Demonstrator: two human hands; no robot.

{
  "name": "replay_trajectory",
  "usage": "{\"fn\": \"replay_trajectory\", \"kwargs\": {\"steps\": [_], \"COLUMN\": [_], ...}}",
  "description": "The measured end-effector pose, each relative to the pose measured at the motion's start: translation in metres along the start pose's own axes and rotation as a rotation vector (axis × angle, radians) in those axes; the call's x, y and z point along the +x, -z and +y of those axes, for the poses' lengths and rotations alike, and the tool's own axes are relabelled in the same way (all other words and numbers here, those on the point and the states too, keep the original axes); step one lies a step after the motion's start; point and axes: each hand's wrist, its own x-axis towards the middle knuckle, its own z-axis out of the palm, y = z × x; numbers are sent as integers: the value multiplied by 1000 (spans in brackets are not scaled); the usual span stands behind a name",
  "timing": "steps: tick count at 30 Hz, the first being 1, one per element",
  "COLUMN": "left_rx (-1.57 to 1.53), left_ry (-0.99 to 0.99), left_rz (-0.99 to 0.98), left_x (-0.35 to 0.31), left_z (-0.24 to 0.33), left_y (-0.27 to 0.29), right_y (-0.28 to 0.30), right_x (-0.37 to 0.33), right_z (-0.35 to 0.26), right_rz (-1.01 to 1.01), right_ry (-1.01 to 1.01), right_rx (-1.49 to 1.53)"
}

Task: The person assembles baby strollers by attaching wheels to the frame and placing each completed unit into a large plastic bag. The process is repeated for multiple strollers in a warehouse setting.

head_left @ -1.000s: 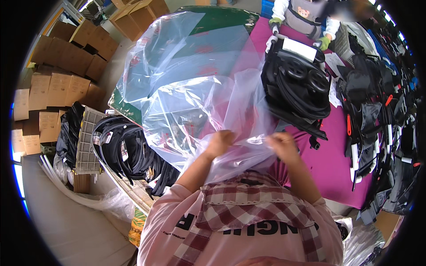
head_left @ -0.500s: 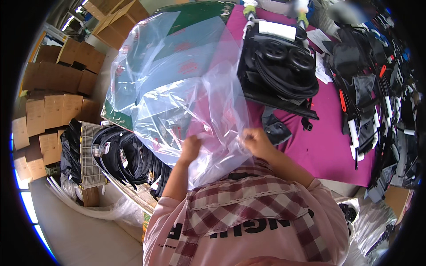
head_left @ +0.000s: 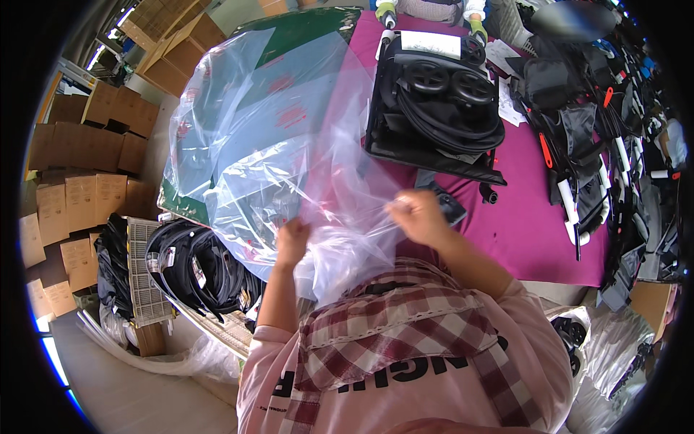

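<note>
A large clear plastic bag (head_left: 267, 155) with faint red print lies spread over the table, its near end gathered in front of my body. My left hand (head_left: 293, 242) is closed on the near left part of the bag. Farther right, my right hand (head_left: 418, 215) pinches the plastic and pulls it taut. Beyond it lies a folded black stroller frame (head_left: 448, 108) with wheels and a white sheet on top. Gloved hands of another person, a left-side glove (head_left: 386, 13) and a right-side glove (head_left: 478, 30), are at its far end.
The table has a magenta cloth (head_left: 535, 239) and a green part (head_left: 307, 32). Black stroller parts with white tubes (head_left: 567, 199) lie at the right. Coiled black pieces (head_left: 191, 264) fill a rack at the left. Cardboard boxes (head_left: 83, 199) are stacked far left.
My hands have moved farther apart, stretching the bag's near end between them. The view has shifted slightly, and more of the other person shows behind the stroller frame.
</note>
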Motion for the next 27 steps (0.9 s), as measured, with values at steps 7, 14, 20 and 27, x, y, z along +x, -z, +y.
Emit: {"fn": "replay_trajectory", "kwargs": {"steps": [7, 14, 20, 27], "left_rx": [-151, 393, -538, -1035], "left_ry": [-255, 10, 227, 142], "left_rz": [-13, -113, 145, -321], "left_x": [29, 58, 12, 2], "left_z": [-30, -85, -123, -32], "left_y": [-48, -113, -109, -73], "right_y": [-2, -2, -12, -61], "right_x": [-16, -13, -13, -16], "right_z": [-28, -32, -29, -15], "right_rz": [-113, -124, -101, -529], "right_ry": [168, 309, 269, 311], "right_rx": [-67, -141, -63, -28]}}
